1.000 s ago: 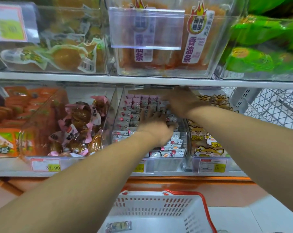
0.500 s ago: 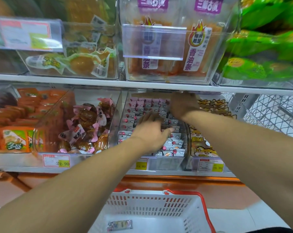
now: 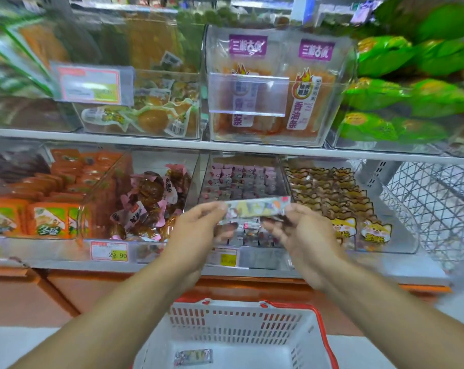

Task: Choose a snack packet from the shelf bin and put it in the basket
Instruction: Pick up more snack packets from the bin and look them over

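Fingers (image 3: 215, 209) of the left hand (image 3: 193, 233) pinch one end of a long snack packet (image 3: 256, 207), and the right hand (image 3: 302, 233) pinches the other end between thumb and curled fingers, so the packet is stretched level between them, in the air in front of the middle clear shelf bin (image 3: 241, 251) on the lower shelf (image 3: 66, 263). That bin holds rows of small pink-and-white wrapped packets (image 3: 239, 179). The bin to its left holds brown snacks in pink-edged wrappers (image 3: 148, 201), with a price tag (image 3: 109, 251) reading 29.90 on the shelf edge below. Further left lie orange packs (image 3: 50, 217). The bin to the right holds packets printed with a cartoon dog (image 3: 342, 227). On the upper shelf a clear bin (image 3: 332, 83) holds tall orange packs with purple labels; beside it are green bags (image 3: 401, 94) to the right and yellowish vacuum packs (image 3: 151, 118) to the left. Below the hands stands a white basket (image 3: 241, 318) with a red handle (image 3: 324, 331), and one packet (image 3: 193, 356) of similar print lies flat on its floor
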The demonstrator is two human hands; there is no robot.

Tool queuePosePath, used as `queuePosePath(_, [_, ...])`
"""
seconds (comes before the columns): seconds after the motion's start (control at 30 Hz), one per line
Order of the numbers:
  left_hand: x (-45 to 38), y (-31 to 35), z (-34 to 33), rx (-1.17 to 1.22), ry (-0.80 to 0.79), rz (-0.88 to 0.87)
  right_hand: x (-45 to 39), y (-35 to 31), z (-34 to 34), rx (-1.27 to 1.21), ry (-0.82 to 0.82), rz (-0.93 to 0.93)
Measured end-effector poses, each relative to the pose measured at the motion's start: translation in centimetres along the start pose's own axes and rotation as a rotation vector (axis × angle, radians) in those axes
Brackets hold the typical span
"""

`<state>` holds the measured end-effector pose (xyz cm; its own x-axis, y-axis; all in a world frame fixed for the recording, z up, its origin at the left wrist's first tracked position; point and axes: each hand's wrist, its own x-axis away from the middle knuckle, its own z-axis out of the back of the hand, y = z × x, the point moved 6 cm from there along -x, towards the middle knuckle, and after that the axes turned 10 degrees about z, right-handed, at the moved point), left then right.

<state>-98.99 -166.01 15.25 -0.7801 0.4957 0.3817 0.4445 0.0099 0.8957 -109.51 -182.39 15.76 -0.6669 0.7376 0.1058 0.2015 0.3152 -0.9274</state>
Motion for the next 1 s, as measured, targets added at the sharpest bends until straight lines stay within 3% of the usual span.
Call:
queuePosePath(0.13, [0.7,-2.3,2.9,0.286,-0.025,0.069,1.3,1.6,-0.2,-0.002,-0.142,-0.048])
queuePosePath(0.5, [0.1,-4.2,3.6,0.39,-0.138,0.208,1.3,2.1,0.4,0.176,-0.301,-0.004])
queuePosePath(1.0, [0.1,-4.1,4.0,0.3,0.057,0.063,0.7,3.2,2.0,0.15,-0.18,-0.044])
